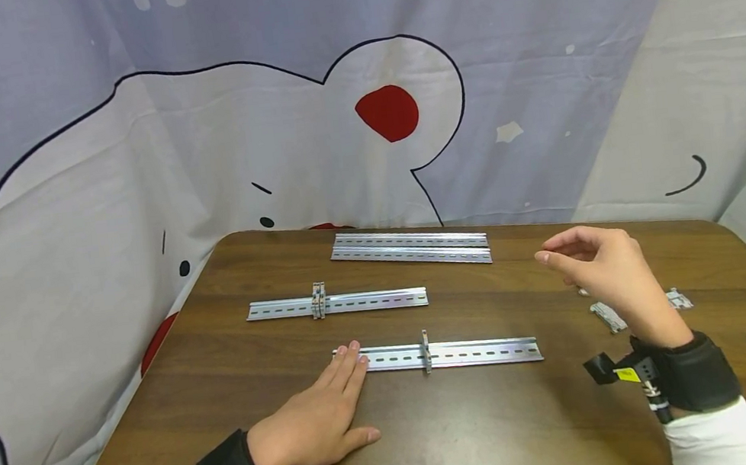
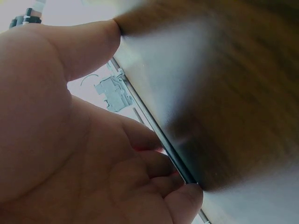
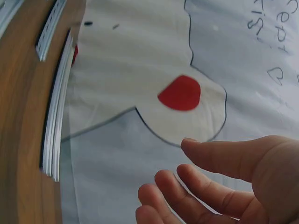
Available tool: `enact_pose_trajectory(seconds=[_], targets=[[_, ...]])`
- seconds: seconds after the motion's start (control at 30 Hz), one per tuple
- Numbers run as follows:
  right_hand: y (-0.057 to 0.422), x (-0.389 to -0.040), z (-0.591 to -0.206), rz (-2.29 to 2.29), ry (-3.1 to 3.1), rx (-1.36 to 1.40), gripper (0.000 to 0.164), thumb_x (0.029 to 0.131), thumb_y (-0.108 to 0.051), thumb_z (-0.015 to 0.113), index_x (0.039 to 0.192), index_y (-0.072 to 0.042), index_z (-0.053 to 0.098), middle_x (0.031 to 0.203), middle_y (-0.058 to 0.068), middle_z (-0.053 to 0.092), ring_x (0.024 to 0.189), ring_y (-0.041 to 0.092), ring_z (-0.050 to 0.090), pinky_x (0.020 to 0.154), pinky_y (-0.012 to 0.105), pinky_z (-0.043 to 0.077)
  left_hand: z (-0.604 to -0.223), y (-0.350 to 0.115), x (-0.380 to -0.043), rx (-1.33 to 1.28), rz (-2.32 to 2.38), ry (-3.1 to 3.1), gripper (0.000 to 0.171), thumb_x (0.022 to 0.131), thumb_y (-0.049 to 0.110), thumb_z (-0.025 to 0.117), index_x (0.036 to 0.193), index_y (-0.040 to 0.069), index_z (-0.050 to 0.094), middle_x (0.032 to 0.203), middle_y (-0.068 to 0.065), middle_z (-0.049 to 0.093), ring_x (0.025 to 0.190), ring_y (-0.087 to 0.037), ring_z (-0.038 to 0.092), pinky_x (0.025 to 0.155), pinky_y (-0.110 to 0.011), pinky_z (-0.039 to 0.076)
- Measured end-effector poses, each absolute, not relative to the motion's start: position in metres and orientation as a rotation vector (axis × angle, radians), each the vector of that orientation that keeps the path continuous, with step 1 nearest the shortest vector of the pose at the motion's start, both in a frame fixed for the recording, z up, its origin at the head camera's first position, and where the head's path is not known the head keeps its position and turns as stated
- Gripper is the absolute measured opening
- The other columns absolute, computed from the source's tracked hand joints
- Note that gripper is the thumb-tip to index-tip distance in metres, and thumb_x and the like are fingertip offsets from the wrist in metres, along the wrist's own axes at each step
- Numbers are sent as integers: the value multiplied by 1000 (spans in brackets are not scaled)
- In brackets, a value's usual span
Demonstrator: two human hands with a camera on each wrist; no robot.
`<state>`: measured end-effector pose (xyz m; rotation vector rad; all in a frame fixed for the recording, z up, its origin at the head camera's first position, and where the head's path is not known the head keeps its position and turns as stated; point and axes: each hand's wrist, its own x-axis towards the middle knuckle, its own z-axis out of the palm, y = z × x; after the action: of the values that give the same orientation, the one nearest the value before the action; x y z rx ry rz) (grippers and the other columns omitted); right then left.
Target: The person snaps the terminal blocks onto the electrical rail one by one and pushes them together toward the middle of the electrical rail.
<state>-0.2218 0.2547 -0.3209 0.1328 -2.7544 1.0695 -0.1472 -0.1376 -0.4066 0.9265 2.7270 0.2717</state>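
Note:
A slotted metal DIN rail point(image 1: 483, 352) lies across the near part of the table. One thin grey terminal block point(image 1: 426, 351) stands upright on it, also visible edge-on to the rail in the left wrist view as a pale block point(image 2: 113, 93). My left hand point(image 1: 318, 419) rests over the rail's left end, fingers straight and thumb spread on the table. Raised above the table on the right is my right hand point(image 1: 598, 268), its fingers loosely bent. Thumb and fingers stand apart with nothing between them in the right wrist view. Loose terminal blocks point(image 1: 608, 317) lie beneath it, partly hidden.
Farther back, a second DIN rail point(image 1: 374, 301) carries a small group of terminal blocks point(image 1: 319, 301) left of its middle. Two bare rails point(image 1: 409, 248) lie side by side near the table's far edge. A printed curtain point(image 1: 252, 139) hangs behind the table.

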Motion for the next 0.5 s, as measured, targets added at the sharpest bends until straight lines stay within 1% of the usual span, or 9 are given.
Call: enact_pose_trajectory(seconds=[0.13,0.2,0.3,0.43,0.5], targets=[[270,-223,-319,895,-2741,107,36,86,-49,70,105,-18,72,96,4,74,74,3,63,59,25,48,-409,-138,-147,921,255,2733,89,96,55,50,153,-5,18,161,-25,2,148,-36,5,116,-47,24],[279,-223,-318,831,-2739,89,37,86,-48,71,104,-16,73,96,7,75,75,3,62,60,24,46,-409,-138,-148,922,249,2733,89,96,55,50,153,-5,18,161,-24,2,148,-36,5,116,-47,24],[292,-224,-316,767,-2770,68,40,86,-48,71,106,-13,71,98,13,74,80,13,65,63,28,46,-410,-138,-148,933,248,2737,89,96,55,50,153,-5,18,161,-25,3,148,-37,6,116,-47,24],[308,-225,-315,702,-2843,39,45,87,-49,69,109,-10,69,102,17,73,90,32,66,65,34,46,-409,-138,-148,937,255,2737,89,96,55,50,152,-6,19,160,-25,3,148,-37,6,116,-48,24],[314,-225,-315,667,-2875,26,48,87,-51,69,110,-8,68,103,18,72,93,37,65,64,36,47,-408,-137,-148,934,253,2736,88,96,54,50,152,-6,19,160,-25,3,148,-37,6,116,-47,24]])
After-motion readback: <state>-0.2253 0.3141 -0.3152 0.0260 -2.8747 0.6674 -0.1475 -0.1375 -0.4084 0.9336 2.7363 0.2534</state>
